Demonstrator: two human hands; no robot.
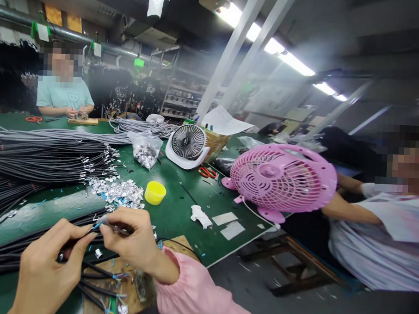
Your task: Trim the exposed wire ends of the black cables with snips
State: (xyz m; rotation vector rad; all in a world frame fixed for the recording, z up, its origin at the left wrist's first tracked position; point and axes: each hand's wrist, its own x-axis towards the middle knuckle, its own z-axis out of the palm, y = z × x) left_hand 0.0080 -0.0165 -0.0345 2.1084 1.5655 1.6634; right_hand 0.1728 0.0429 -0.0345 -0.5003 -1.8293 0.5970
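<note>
My left hand (50, 263) is closed in a pinch on a thin blue wire (97, 225), at the lower left of the view. Right beside it, my right hand (133, 234) pinches at the wire's other side. A small grey tip shows at its fingers and something dark lies under them; I cannot make out what it is. Below both hands, black cables (99, 288) with stripped, coloured wire ends lie over a wooden board (142, 307). A heap of silvery foil scraps and blue bits (119, 192) lies just beyond my hands.
Bundles of black cable (39, 161) and grey cable (57, 135) cover the left of the green table (179, 211). Nearby are a yellow cup (155, 193), a bag of parts (146, 149), a white fan (188, 144), orange-handled scissors (208, 172) and a pink fan (281, 178). Two people sit around.
</note>
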